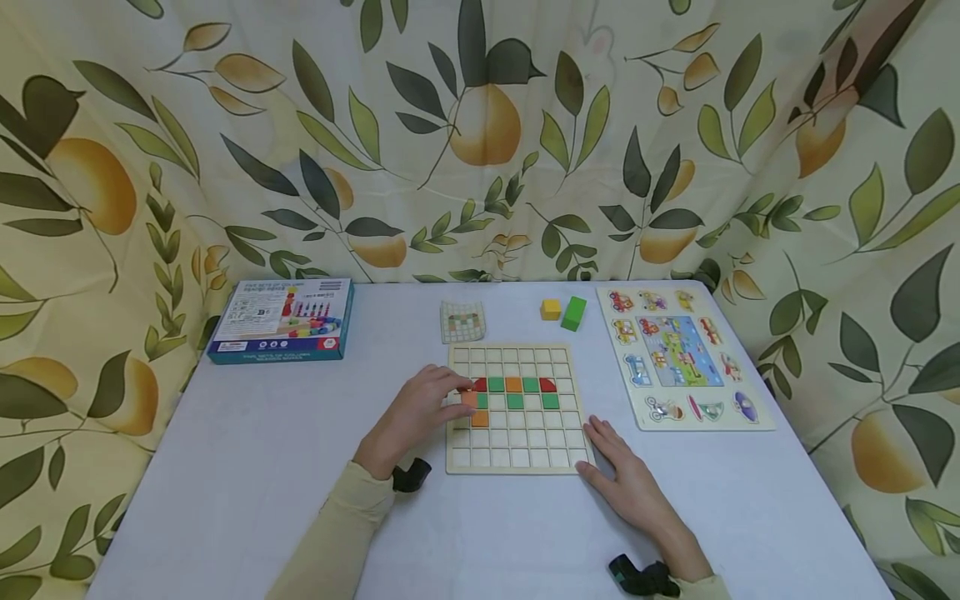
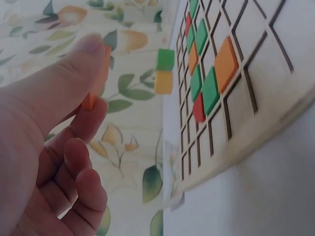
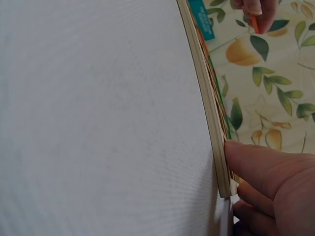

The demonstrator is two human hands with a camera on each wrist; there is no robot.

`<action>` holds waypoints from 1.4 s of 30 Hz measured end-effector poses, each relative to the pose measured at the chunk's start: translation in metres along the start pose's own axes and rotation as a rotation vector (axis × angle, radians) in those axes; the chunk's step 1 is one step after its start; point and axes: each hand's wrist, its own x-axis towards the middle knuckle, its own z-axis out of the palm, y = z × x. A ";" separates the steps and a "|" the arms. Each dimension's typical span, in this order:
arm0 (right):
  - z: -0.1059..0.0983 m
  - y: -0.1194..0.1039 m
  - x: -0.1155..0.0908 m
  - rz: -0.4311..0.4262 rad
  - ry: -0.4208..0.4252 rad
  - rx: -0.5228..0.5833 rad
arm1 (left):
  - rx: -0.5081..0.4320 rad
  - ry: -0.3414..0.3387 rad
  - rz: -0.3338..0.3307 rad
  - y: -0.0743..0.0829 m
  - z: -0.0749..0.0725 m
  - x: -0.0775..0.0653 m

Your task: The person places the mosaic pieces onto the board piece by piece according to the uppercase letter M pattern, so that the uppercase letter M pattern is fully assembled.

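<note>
A wooden grid board (image 1: 517, 458) lies on the table between both hands. Red, green and orange tiles sit in some of its cells, among them an orange tile (image 1: 480, 419) and a green tile (image 1: 514, 402). Over the board's left side my left hand (image 1: 412, 417) pinches another orange tile (image 2: 90, 102) between thumb and forefinger, raised off the grid; its other fingers are curled in. My right hand (image 1: 630, 487) rests at the board's near right corner. Its thumb touches the corner and its straight fingers lie along the right edge; some fingertips are hidden in the right wrist view.
Behind the board lies a small card with a coloured grid pattern (image 1: 462, 322). A yellow block (image 1: 551, 310) and a green block (image 1: 573, 313) stand to its right. A picture puzzle board (image 1: 637, 414) lies at the right, a flat box (image 1: 281, 321) at back left. Patterned curtains surround the table.
</note>
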 end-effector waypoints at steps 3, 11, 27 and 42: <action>0.000 0.000 0.000 0.004 0.002 0.001 | 0.007 -0.020 0.007 0.006 0.008 0.008; 0.000 0.000 -0.001 0.013 0.006 0.004 | 0.006 -0.043 0.028 0.021 0.026 0.024; -0.002 -0.001 -0.001 0.017 -0.010 0.008 | 0.074 -0.075 -0.009 0.051 0.064 0.052; -0.001 -0.002 -0.002 -0.014 0.009 0.014 | 0.092 -0.093 -0.012 0.061 0.094 0.067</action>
